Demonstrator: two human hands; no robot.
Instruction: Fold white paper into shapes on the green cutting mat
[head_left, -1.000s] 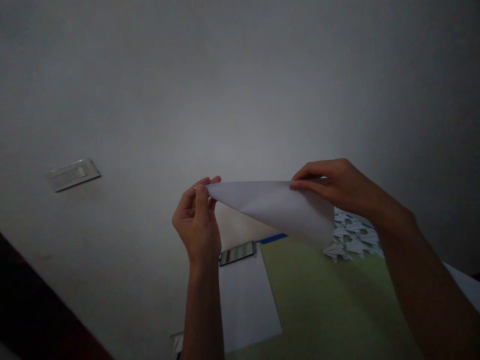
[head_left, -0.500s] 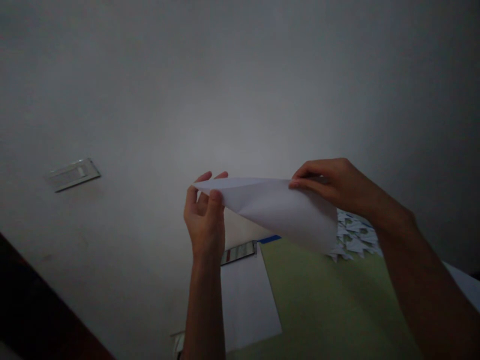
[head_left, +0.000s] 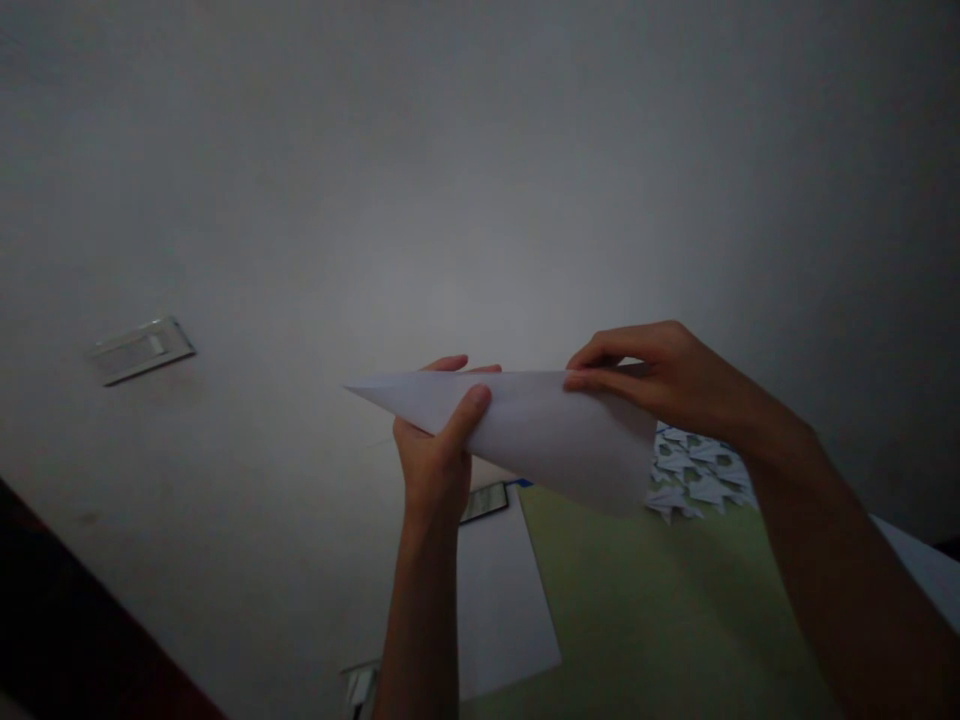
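A sheet of white paper [head_left: 555, 430], bent over into a cone-like shape with a sharp point at the left, is held up between my two hands. My left hand [head_left: 442, 455] grips its lower left part, thumb on the near face and fingers behind it. At the upper edge, my right hand [head_left: 645, 370] pinches the paper between thumb and fingertips. Behind the sheet's right end lie several small folded white paper pieces [head_left: 705, 475], partly covered by the paper and my right forearm.
Below is a green surface [head_left: 645, 600] with a flat white sheet [head_left: 502, 600] along its left side. A dark-edged flat object [head_left: 486, 502] lies at that sheet's top. Farther left is a clear flat packet [head_left: 142, 350] on the pale surface; another small object [head_left: 360, 685] sits near the bottom.
My left hand has slid right along the paper, away from the pointed tip, which now sticks out freely. My right hand keeps its pinch and has shifted slightly left.
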